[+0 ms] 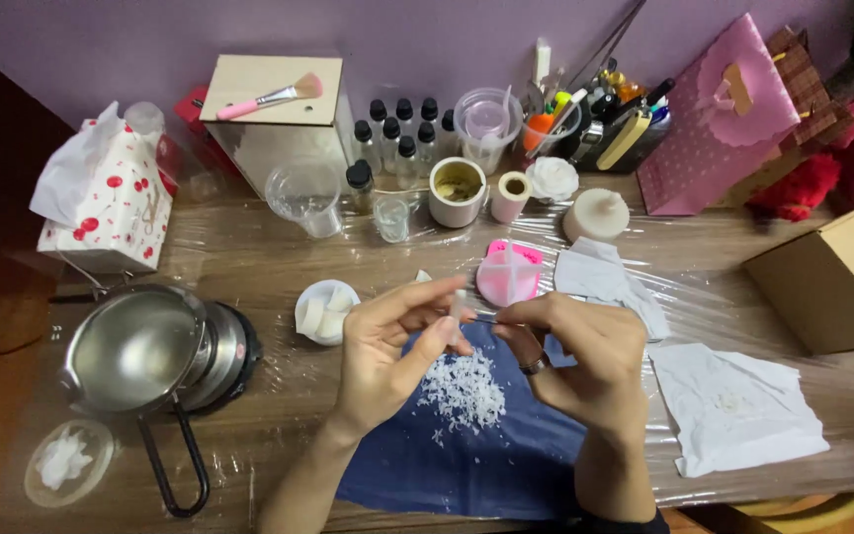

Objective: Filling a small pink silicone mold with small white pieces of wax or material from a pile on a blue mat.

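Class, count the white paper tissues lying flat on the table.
2: one tissue right of the pink mould, another tissue near the right front edge. Others may be hidden.

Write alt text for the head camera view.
Two bare hands, left hand and right hand, hold a small white stick over white wax flakes on a blue cloth. Nearby: a pink mould and a steel pot.

1. blue cloth (pixel 467 465): upper part hidden beneath both hands, lower edge cut off by frame.
2. cardboard box (pixel 837 282): cut off at right edge.
3. thin item pinched between fingertips (pixel 459 309): too small to identify, possibly a wick.
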